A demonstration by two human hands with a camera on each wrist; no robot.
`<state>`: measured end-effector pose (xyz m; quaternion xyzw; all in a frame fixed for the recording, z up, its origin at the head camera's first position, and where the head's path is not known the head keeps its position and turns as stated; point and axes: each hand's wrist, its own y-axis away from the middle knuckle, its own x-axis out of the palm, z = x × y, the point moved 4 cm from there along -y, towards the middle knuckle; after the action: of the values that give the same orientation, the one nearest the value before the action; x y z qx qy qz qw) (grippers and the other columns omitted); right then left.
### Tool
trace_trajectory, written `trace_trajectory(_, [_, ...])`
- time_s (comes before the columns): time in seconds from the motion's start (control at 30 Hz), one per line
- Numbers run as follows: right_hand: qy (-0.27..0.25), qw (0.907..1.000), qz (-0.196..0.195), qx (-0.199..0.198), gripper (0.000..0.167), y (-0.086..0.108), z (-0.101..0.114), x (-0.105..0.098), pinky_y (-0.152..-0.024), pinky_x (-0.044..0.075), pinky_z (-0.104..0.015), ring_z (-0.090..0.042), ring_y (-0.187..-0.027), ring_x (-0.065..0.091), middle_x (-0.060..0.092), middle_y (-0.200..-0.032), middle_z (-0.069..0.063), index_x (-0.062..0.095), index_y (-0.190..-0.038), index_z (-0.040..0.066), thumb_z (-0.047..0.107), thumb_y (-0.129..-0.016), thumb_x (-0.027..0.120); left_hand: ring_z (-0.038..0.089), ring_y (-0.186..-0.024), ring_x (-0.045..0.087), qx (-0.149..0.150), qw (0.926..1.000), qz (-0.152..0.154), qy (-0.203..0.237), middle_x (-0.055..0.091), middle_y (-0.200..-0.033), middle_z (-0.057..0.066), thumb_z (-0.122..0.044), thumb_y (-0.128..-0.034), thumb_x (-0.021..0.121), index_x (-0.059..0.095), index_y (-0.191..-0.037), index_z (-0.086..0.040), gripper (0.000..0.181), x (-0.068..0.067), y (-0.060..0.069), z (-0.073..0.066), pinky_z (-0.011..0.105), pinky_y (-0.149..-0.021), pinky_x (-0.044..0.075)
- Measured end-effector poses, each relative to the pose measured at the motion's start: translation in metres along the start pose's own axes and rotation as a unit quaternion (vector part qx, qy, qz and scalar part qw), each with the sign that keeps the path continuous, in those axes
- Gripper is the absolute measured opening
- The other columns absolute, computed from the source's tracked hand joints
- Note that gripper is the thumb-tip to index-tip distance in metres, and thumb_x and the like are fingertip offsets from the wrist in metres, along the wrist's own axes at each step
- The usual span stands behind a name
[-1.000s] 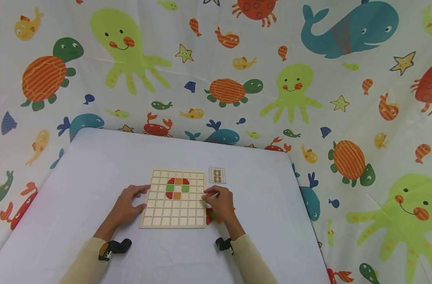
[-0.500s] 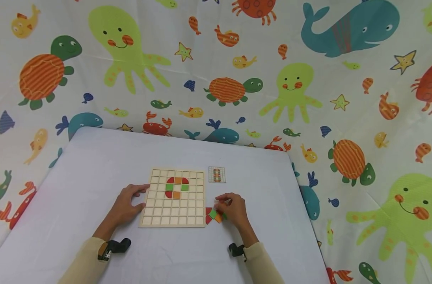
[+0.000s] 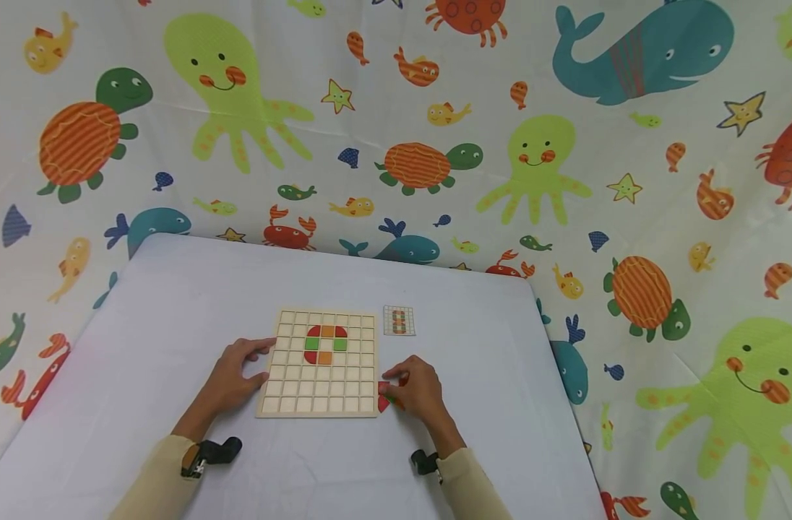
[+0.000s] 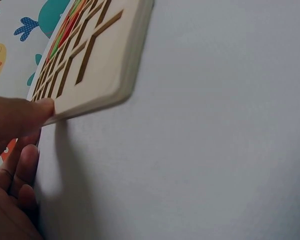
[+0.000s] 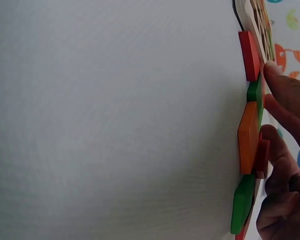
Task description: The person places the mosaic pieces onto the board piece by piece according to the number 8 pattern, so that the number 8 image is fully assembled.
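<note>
A wooden grid board (image 3: pixel 321 393) lies on the white table, with red, orange and green tiles (image 3: pixel 325 357) set in a broken ring in its upper middle. My left hand (image 3: pixel 233 375) rests on the board's left side, its thumb and index finger spread along the edge. In the left wrist view the thumb (image 4: pixel 40 112) presses a border of the board. Right of the board, my right hand (image 3: pixel 418 390) reaches over a small heap of loose tiles (image 3: pixel 384 401). Its thumb and fingers are at the tiles; whether they pinch one is hidden.
A small pattern card (image 3: pixel 399 321) with a coloured grid lies beyond the board's upper right corner. In the right wrist view the loose red, orange (image 5: pixel 247 137) and green tiles lie close together. A curtain (image 3: pixel 370 108) printed with sea animals hangs behind the table.
My right hand moved from the board's right edge rightward to the loose tiles, then a little left, over the heap. The left hand stays at the board, and the ring of tiles looks the same.
</note>
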<state>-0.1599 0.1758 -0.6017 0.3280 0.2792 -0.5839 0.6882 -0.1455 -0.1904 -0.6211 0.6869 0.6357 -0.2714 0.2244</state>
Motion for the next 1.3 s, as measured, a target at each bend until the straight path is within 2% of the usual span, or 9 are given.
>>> trace_trajectory(0.23, [0.021,0.9997,0.009,-0.009,0.016,0.003,0.002,0.002,-0.067,0.042,-0.028,-0.012,-0.08,0.053,0.061,-0.089,0.005,0.082,-0.09,0.024,0.025,-0.08,0.094,0.03,-0.112,0.052,-0.003,1.0,-0.001,-0.002,0.064,-0.13,0.018,0.001,-0.0871,0.077,0.057,-0.15,-0.005,0.067,-0.001,0.001,-0.001,0.049,-0.097,0.041])
trace_trajectory(0.37, [0.008,0.9997,0.016,-0.015,0.018,0.003,0.002,0.004,-0.066,0.043,-0.028,-0.011,-0.078,0.054,0.063,-0.084,0.007,0.076,-0.09,0.025,0.022,-0.082,0.092,0.03,-0.112,0.053,0.0,1.0,-0.002,-0.001,0.064,-0.13,0.018,0.002,-0.0869,0.076,0.057,-0.15,-0.004,0.066,-0.002,0.001,-0.001,0.049,-0.097,0.041])
trace_trajectory(0.5, [-0.053,0.9984,0.017,-0.012,0.013,0.001,0.001,0.001,-0.066,0.047,-0.027,-0.01,-0.076,0.058,0.07,-0.081,0.009,0.077,-0.086,0.024,0.018,-0.085,0.089,0.03,-0.112,0.053,0.001,1.0,-0.001,-0.001,0.064,-0.13,0.018,0.002,-0.087,0.077,0.057,-0.15,-0.004,0.066,-0.001,0.0,-0.001,0.049,-0.097,0.041])
trace_trajectory(0.63, [-0.124,0.9923,-0.001,0.001,0.008,-0.004,0.001,-0.007,-0.061,0.047,-0.026,-0.013,-0.071,0.058,0.075,-0.084,0.008,0.081,-0.084,0.023,0.02,-0.088,0.087,0.03,-0.112,0.053,0.004,1.0,0.0,-0.002,0.064,-0.13,0.018,0.001,-0.0872,0.077,0.057,-0.15,-0.004,0.066,0.0,0.0,-0.001,0.048,-0.097,0.042])
trace_trajectory(0.77, [-0.162,0.9866,-0.019,-0.002,0.004,-0.013,0.008,-0.013,-0.051,0.043,-0.025,-0.016,-0.061,0.053,0.077,-0.087,0.005,0.083,-0.087,0.023,0.025,-0.088,0.087,0.03,-0.112,0.053,0.005,1.0,0.0,-0.003,0.064,-0.13,0.018,0.002,-0.0872,0.077,0.057,-0.15,-0.005,0.067,-0.001,-0.001,-0.001,0.048,-0.097,0.042])
trace_trajectory(0.87, [-0.173,0.9847,-0.025,-0.002,0.004,-0.02,0.016,-0.013,-0.049,0.04,-0.025,-0.016,-0.058,0.049,0.077,-0.086,0.005,0.085,-0.089,0.024,0.028,-0.089,0.087,0.03,-0.112,0.053,0.001,1.0,0.002,-0.001,0.063,-0.13,0.017,0.001,-0.0879,0.077,0.056,-0.151,-0.005,0.067,-0.001,-0.001,-0.002,0.048,-0.097,0.042])
trace_trajectory(1.13, [-0.194,0.9801,-0.038,-0.015,0.006,-0.034,0.046,0.003,-0.054,0.039,-0.024,-0.011,-0.058,0.049,0.081,-0.087,0.001,0.086,-0.088,0.02,0.026,-0.086,0.089,0.031,-0.113,0.054,-0.002,1.0,0.001,-0.001,0.063,-0.13,0.018,0.001,-0.0876,0.077,0.057,-0.151,-0.005,0.067,0.0,-0.002,-0.001,0.051,-0.098,0.043])
trace_trajectory(1.23, [-0.203,0.9785,-0.029,-0.016,0.007,-0.039,0.055,0.014,-0.059,0.045,-0.026,-0.009,-0.067,0.059,0.082,-0.09,0.0,0.086,-0.089,0.018,0.024,-0.086,0.089,0.03,-0.113,0.054,-0.004,1.0,0.002,-0.001,0.064,-0.13,0.017,0.001,-0.0874,0.077,0.057,-0.15,-0.006,0.067,0.0,-0.001,0.0,0.051,-0.098,0.043])
trace_trajectory(1.3, [-0.2,0.9794,-0.024,-0.002,0.007,-0.042,0.058,0.022,-0.065,0.05,-0.028,-0.008,-0.077,0.064,0.081,-0.089,0.003,0.086,-0.088,0.019,0.024,-0.086,0.089,0.03,-0.113,0.054,-0.006,1.0,0.003,0.002,0.063,-0.13,0.017,0.001,-0.0875,0.077,0.057,-0.15,-0.006,0.067,0.001,-0.001,0.001,0.051,-0.098,0.043])
